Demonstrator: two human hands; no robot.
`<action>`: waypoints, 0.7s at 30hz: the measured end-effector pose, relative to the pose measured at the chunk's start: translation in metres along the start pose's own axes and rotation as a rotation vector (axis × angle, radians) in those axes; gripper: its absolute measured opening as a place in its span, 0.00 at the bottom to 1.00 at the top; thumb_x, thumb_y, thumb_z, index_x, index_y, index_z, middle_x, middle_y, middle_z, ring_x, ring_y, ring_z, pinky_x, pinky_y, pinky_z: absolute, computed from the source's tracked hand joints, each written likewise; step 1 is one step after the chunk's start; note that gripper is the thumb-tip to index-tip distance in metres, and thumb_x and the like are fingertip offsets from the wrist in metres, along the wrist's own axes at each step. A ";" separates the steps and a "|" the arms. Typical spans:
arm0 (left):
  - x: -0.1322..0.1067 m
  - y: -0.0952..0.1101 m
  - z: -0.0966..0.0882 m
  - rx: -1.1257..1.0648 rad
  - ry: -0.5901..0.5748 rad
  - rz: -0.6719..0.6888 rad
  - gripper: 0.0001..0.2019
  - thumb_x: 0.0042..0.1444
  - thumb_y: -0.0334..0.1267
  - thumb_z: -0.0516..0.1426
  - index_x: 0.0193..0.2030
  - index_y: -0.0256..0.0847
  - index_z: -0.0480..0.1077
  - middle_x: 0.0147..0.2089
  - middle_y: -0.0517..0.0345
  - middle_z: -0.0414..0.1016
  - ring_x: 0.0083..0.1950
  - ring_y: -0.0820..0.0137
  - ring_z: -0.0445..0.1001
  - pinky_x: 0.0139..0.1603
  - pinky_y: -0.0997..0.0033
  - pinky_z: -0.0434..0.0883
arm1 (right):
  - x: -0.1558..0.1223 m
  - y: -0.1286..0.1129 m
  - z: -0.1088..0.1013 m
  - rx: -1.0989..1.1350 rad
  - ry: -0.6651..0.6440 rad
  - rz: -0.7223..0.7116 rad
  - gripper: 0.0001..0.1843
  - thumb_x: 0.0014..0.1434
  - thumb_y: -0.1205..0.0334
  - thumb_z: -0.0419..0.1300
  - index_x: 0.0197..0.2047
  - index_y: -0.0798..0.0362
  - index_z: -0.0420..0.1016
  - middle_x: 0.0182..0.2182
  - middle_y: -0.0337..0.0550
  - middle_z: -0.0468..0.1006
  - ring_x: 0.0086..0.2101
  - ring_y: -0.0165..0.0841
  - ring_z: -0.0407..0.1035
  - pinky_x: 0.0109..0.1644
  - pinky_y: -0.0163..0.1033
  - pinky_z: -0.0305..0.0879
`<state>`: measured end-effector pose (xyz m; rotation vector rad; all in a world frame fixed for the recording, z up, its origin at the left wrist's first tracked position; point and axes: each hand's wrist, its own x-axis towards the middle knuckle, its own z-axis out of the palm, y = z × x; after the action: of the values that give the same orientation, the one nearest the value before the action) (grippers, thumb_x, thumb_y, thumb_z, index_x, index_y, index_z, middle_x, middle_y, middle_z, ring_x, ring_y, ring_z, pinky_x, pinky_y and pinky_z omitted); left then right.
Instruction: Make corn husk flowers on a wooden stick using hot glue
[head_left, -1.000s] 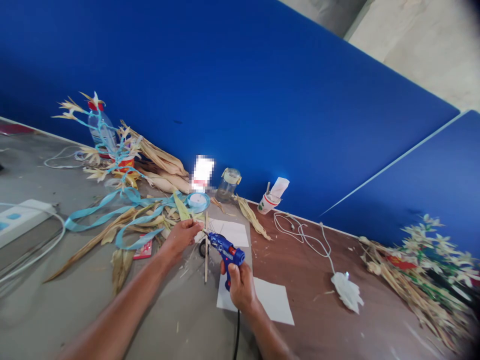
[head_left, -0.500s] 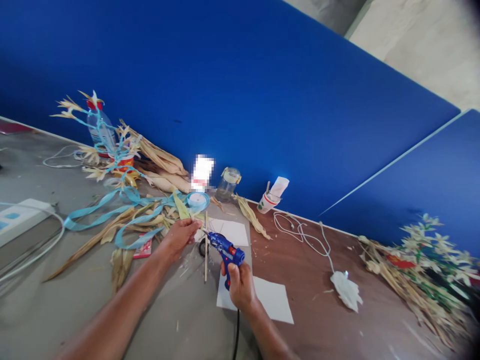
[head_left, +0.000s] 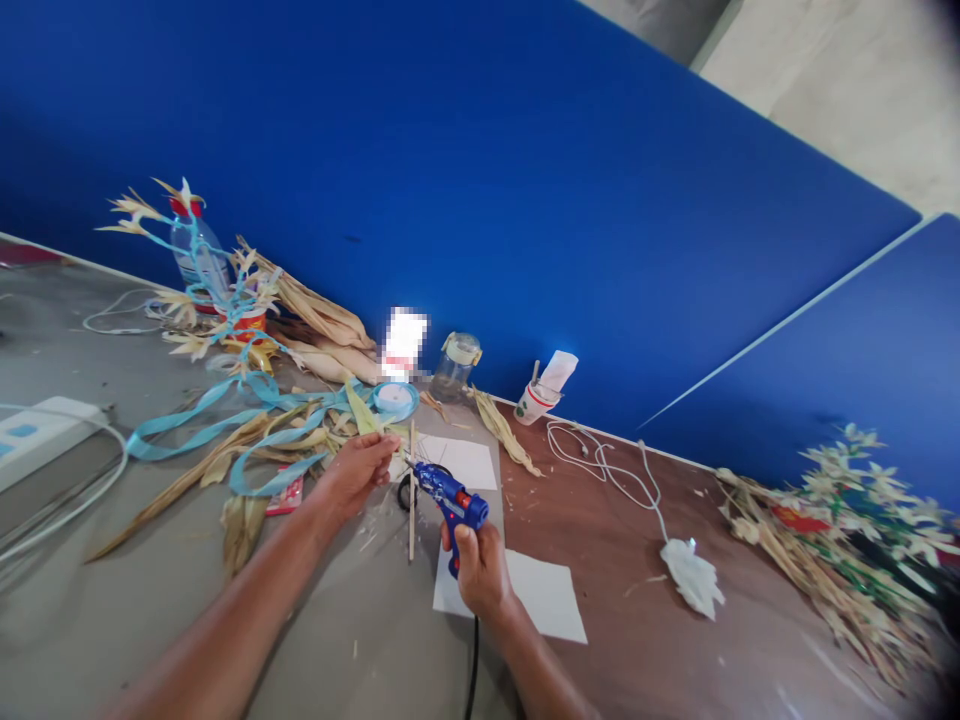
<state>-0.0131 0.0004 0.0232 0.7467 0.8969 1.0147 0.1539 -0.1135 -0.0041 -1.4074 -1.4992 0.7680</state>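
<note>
My right hand [head_left: 484,565] is wrapped round the grip of a blue hot glue gun [head_left: 448,492]. The gun's nozzle points up and left, close to the fingertips of my left hand [head_left: 367,465]. Those fingers are pinched together, and whatever they hold is too small to make out. A pale green corn husk strip [head_left: 361,408] stands out just behind the left hand. Below the nozzle, a thin wooden stick [head_left: 412,530] lies on the table, next to a dark ring-shaped thing [head_left: 406,492].
Light blue ribbon [head_left: 180,435] and dried husks [head_left: 187,480] spread at left, near a white power strip [head_left: 49,440]. Along the blue partition stand a husk-flower arrangement [head_left: 240,300], a lidded jar [head_left: 456,370] and a paper cup [head_left: 534,402]. White cable [head_left: 611,470] and husk flowers [head_left: 847,490] lie right.
My left hand has shifted very slightly, its fingers still pinched near the nozzle. The glue gun stays nearly in place in my right hand.
</note>
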 end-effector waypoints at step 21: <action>-0.001 -0.007 0.004 0.150 0.005 0.041 0.17 0.40 0.46 0.62 0.20 0.38 0.61 0.15 0.70 0.52 0.17 0.81 0.50 0.20 0.77 0.51 | 0.000 0.000 0.000 -0.022 0.025 -0.021 0.25 0.60 0.47 0.42 0.22 0.55 0.64 0.16 0.36 0.59 0.17 0.24 0.53 0.19 0.30 0.49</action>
<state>-0.0067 -0.0030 0.0194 0.8927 0.9729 0.9934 0.1542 -0.1134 -0.0041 -1.4101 -1.5046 0.7204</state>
